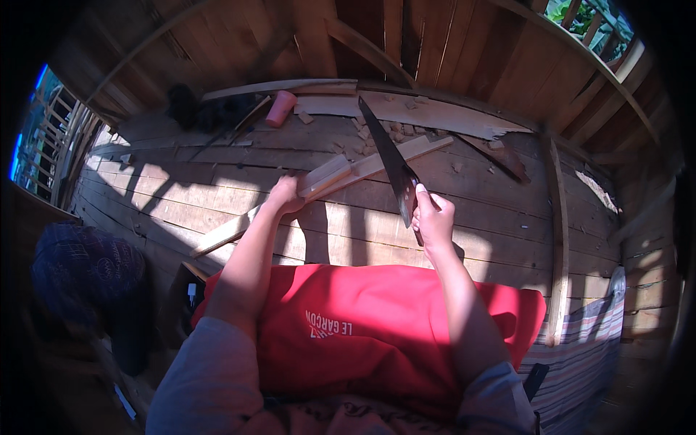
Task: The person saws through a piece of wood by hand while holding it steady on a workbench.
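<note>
My right hand (pixel 433 216) is closed around the handle end of a handsaw (pixel 388 148). The dark blade points up and away to the left, beside the far part of a long wooden strip (pixel 415 150); whether it touches the wood I cannot tell. My left hand (pixel 288 194) is wrapped round the near end of a short pale wood block (pixel 325 175), which lies along the strip. The strip runs slantwise over the floor, its near end (pixel 221 236) showing left of my forearm. Part of the block is hidden by my fingers.
Small wood offcuts (pixel 397 132) lie scattered beyond the saw, by a long pale board (pixel 442 116). A pink cylinder (pixel 281 109) rests near the plank wall. Red cloth (pixel 362 326) covers my lap. Dark blue patterned fabric (pixel 87 264) is at left, a striped mat (pixel 580 348) at right.
</note>
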A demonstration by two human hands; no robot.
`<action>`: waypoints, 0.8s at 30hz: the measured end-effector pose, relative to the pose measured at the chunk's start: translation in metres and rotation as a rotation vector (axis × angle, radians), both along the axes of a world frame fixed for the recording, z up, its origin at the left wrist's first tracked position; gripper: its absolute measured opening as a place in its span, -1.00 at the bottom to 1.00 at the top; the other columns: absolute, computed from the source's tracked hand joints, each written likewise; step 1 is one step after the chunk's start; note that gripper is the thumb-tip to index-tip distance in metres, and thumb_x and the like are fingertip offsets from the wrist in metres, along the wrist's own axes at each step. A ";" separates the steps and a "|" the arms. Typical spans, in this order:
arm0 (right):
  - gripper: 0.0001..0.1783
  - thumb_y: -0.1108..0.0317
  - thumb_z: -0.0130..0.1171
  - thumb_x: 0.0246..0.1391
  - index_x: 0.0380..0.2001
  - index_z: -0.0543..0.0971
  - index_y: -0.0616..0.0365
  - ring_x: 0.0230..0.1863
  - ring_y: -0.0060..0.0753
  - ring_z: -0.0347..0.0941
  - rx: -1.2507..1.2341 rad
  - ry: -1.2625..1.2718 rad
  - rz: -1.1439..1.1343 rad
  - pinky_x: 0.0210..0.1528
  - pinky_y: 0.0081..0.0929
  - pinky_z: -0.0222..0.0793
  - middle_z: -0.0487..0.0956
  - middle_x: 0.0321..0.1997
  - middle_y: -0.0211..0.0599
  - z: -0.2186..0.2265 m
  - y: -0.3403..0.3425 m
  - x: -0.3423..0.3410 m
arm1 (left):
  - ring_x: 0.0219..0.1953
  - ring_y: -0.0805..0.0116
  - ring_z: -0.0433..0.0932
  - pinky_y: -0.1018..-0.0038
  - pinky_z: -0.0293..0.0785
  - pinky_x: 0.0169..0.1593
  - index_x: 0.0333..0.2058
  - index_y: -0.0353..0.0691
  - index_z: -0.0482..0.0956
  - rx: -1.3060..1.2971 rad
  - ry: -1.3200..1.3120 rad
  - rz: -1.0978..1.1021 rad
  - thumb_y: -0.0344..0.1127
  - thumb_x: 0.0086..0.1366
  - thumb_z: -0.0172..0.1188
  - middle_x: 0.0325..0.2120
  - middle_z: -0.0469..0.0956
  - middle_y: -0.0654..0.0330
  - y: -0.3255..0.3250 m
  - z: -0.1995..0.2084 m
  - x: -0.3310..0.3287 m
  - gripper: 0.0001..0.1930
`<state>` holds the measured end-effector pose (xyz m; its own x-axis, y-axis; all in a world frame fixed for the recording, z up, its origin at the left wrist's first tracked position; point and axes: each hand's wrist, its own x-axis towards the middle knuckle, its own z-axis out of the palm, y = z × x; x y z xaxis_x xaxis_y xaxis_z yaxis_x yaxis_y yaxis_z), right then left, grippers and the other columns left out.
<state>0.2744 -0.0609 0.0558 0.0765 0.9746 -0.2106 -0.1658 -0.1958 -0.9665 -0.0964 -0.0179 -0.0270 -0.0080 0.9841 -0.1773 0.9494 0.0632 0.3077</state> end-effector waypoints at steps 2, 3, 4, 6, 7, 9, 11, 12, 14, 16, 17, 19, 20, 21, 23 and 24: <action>-0.54 0.02 0.18 0.38 -0.56 0.38 -0.02 -0.76 -0.69 0.12 -0.094 0.126 0.018 -0.68 -0.57 0.04 0.25 -0.73 -0.61 0.021 -0.006 0.002 | 0.36 -0.06 0.33 0.16 0.37 0.37 0.38 -0.10 0.34 -0.093 0.050 -0.011 -0.06 0.05 0.51 0.35 0.31 -0.01 0.001 0.004 -0.001 -0.09; -0.52 -0.02 0.15 0.38 -0.56 0.37 -0.03 -0.76 -0.68 0.11 -0.142 0.190 0.030 -0.68 -0.57 0.03 0.25 -0.74 -0.60 0.033 -0.009 0.002 | 0.38 -0.05 0.31 0.14 0.36 0.37 0.38 -0.10 0.33 -0.140 0.076 -0.015 -0.02 0.06 0.50 0.36 0.30 0.00 -0.001 0.007 -0.003 -0.08; -0.51 -0.10 0.08 0.40 -0.55 0.35 -0.05 -0.77 -0.64 0.09 -0.189 0.224 0.029 -0.68 -0.56 0.03 0.25 -0.73 -0.59 0.045 -0.012 0.004 | 0.40 -0.04 0.27 0.11 0.35 0.38 0.39 -0.10 0.31 -0.161 0.129 0.029 0.00 0.09 0.48 0.38 0.28 0.01 -0.001 0.015 0.008 -0.09; -0.54 -0.06 0.06 0.40 -0.53 0.35 -0.06 -0.77 -0.64 0.09 -0.206 0.230 0.017 -0.68 -0.55 0.04 0.25 -0.73 -0.59 0.063 -0.010 0.009 | 0.45 -0.02 0.20 0.06 0.33 0.39 0.41 -0.10 0.28 -0.219 0.246 0.111 0.06 0.16 0.42 0.41 0.24 0.04 -0.008 0.039 0.038 -0.10; -0.55 -0.05 0.04 0.41 -0.52 0.35 -0.06 -0.77 -0.64 0.09 -0.220 0.243 0.024 -0.68 -0.55 0.04 0.24 -0.72 -0.59 0.075 -0.008 0.006 | 0.47 -0.01 0.17 0.04 0.31 0.40 0.42 -0.10 0.26 -0.170 0.186 0.114 0.10 0.17 0.41 0.42 0.22 0.04 -0.014 0.040 0.037 -0.09; -0.63 0.08 -0.01 0.40 -0.52 0.33 -0.09 -0.77 -0.63 0.07 -0.304 0.289 -0.014 -0.66 -0.53 0.04 0.22 -0.72 -0.61 0.101 -0.001 -0.009 | 0.50 0.00 0.10 0.00 0.27 0.42 0.44 -0.10 0.23 -0.058 0.083 0.121 0.17 0.19 0.37 0.44 0.19 0.05 -0.017 0.047 0.027 -0.06; -0.66 0.11 -0.02 0.37 -0.52 0.32 -0.10 -0.76 -0.62 0.07 -0.300 0.251 -0.023 -0.67 -0.51 0.02 0.22 -0.71 -0.61 0.116 0.011 -0.015 | 0.49 -0.03 0.13 0.05 0.22 0.46 0.45 -0.11 0.21 -0.079 0.031 0.080 0.14 0.20 0.36 0.43 0.20 0.03 -0.021 0.055 0.026 -0.07; -0.70 0.15 0.00 0.33 -0.52 0.33 -0.10 -0.77 -0.63 0.07 -0.287 0.305 -0.024 -0.67 -0.49 0.00 0.22 -0.71 -0.60 0.115 0.021 -0.018 | 0.48 -0.04 0.14 0.07 0.22 0.47 0.45 -0.12 0.21 -0.079 -0.003 0.058 0.12 0.21 0.36 0.43 0.22 0.02 -0.028 0.056 0.024 -0.07; -0.71 0.17 0.02 0.31 -0.52 0.33 -0.08 -0.77 -0.63 0.07 -0.165 0.178 -0.027 -0.68 -0.49 -0.01 0.22 -0.71 -0.59 0.112 0.039 -0.022 | 0.45 -0.05 0.20 0.17 0.23 0.47 0.44 -0.16 0.23 -0.059 -0.094 0.013 0.08 0.20 0.38 0.40 0.26 -0.03 -0.038 0.062 0.012 -0.09; -0.71 0.20 0.06 0.28 -0.53 0.34 -0.02 -0.78 -0.63 0.06 0.005 -0.027 -0.060 -0.70 -0.49 -0.04 0.21 -0.71 -0.57 0.091 0.064 -0.016 | 0.43 -0.03 0.26 0.20 0.26 0.46 0.44 -0.17 0.23 -0.152 -0.211 0.021 0.07 0.20 0.40 0.41 0.26 -0.07 -0.045 0.071 0.016 -0.08; -0.70 0.20 0.07 0.28 -0.53 0.34 -0.01 -0.78 -0.63 0.06 0.019 -0.012 -0.086 -0.71 -0.50 -0.04 0.21 -0.71 -0.58 0.079 0.067 -0.007 | 0.43 -0.03 0.28 0.21 0.26 0.45 0.45 -0.17 0.22 -0.223 -0.239 0.061 0.08 0.21 0.40 0.41 0.25 -0.09 -0.056 0.071 0.022 -0.07; -0.69 0.20 0.08 0.28 -0.55 0.34 0.01 -0.79 -0.63 0.06 0.082 0.042 -0.088 -0.72 -0.51 -0.04 0.20 -0.72 -0.58 0.078 0.082 -0.008 | 0.45 0.00 0.26 0.23 0.25 0.46 0.45 -0.20 0.19 -0.290 -0.191 0.139 0.13 0.24 0.39 0.42 0.25 -0.10 -0.070 0.061 0.002 -0.06; -0.68 0.21 0.08 0.28 -0.56 0.34 0.01 -0.79 -0.64 0.06 0.042 0.132 -0.110 -0.72 -0.52 -0.03 0.19 -0.73 -0.58 0.072 0.080 -0.002 | 0.44 0.00 0.28 0.23 0.25 0.46 0.46 -0.20 0.18 -0.294 -0.198 0.147 0.13 0.25 0.39 0.43 0.24 -0.09 -0.079 0.057 -0.003 -0.05; -0.67 0.22 0.09 0.28 -0.56 0.34 0.00 -0.79 -0.65 0.06 0.062 0.120 -0.117 -0.72 -0.52 -0.04 0.19 -0.73 -0.59 0.067 0.081 0.002 | 0.44 0.00 0.29 0.24 0.25 0.46 0.45 -0.22 0.20 -0.279 -0.228 0.123 0.10 0.24 0.41 0.41 0.28 -0.10 -0.082 0.056 -0.010 -0.06; -0.63 0.19 0.13 0.28 -0.59 0.41 0.10 -0.77 -0.64 0.21 0.157 0.039 -0.121 -0.72 -0.51 0.06 0.35 -0.69 -0.50 0.059 0.073 0.013 | 0.43 0.02 0.31 0.26 0.26 0.45 0.43 -0.23 0.22 -0.257 -0.248 0.143 0.08 0.24 0.42 0.39 0.31 -0.10 -0.089 0.055 -0.018 -0.08; -0.62 0.19 0.11 0.32 -0.59 0.38 0.06 -0.77 -0.66 0.16 0.179 0.023 -0.132 -0.72 -0.53 0.02 0.30 -0.70 -0.54 0.055 0.067 0.018 | 0.42 0.07 0.33 0.29 0.28 0.43 0.42 -0.25 0.24 -0.301 -0.319 0.178 0.04 0.24 0.43 0.38 0.34 -0.10 -0.090 0.052 -0.028 -0.10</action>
<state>0.2929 0.0064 0.1105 0.2028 0.9785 -0.0381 -0.2014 0.0036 -0.9795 -0.1241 -0.1080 0.0248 -0.0705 0.8768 -0.4756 0.7770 0.3472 0.5250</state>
